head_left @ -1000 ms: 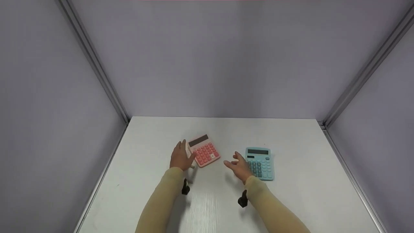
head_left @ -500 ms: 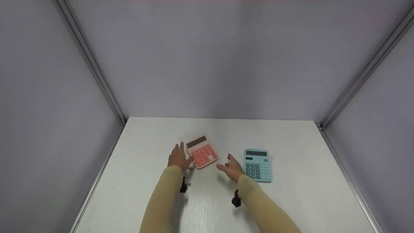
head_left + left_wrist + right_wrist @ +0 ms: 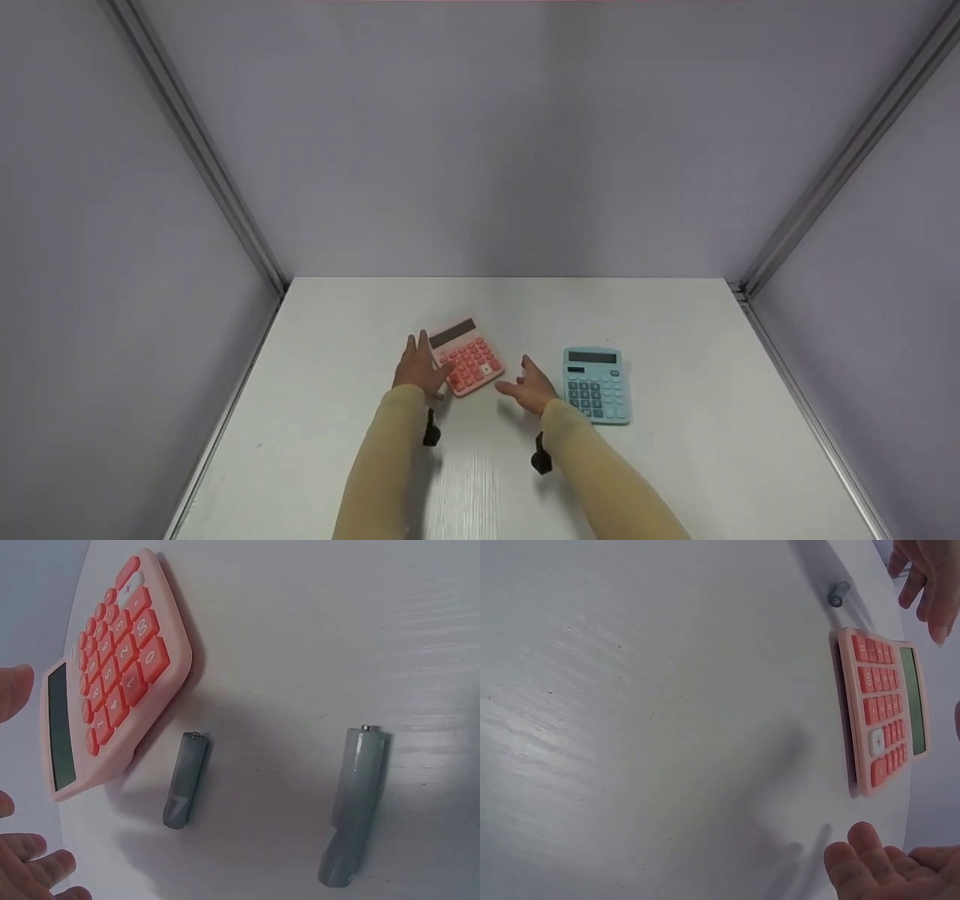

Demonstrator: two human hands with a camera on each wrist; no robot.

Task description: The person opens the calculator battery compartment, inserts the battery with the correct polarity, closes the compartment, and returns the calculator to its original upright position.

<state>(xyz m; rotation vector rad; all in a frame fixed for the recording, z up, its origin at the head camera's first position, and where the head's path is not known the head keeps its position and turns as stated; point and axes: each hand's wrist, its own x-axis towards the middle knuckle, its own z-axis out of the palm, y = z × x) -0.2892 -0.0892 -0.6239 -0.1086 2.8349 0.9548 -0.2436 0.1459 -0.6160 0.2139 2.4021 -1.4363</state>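
A pink calculator [image 3: 471, 361] lies at an angle on the white table, keys up. My left hand [image 3: 415, 367] is at its left edge, fingers spread, thumb over the corner in the head view; the left wrist view shows a gap between hand and calculator. Two grey-green batteries, a shorter one [image 3: 186, 781] and a longer one [image 3: 352, 810], lie near the calculator in the left wrist view; my left arm mostly hides them from the head. My right hand [image 3: 531, 388] hovers right of the calculator, fingers loosely bent, holding nothing.
A light blue calculator [image 3: 598, 384] lies on the table [image 3: 697, 450] just right of my right hand, its lower left corner partly covered by the sleeve. Grey panels [image 3: 510, 150] enclose the table at the back and both sides.
My right hand has moved left, away from the blue calculator and nearer the pink one. The left hand stays beside the pink calculator. The head view has shifted slightly.
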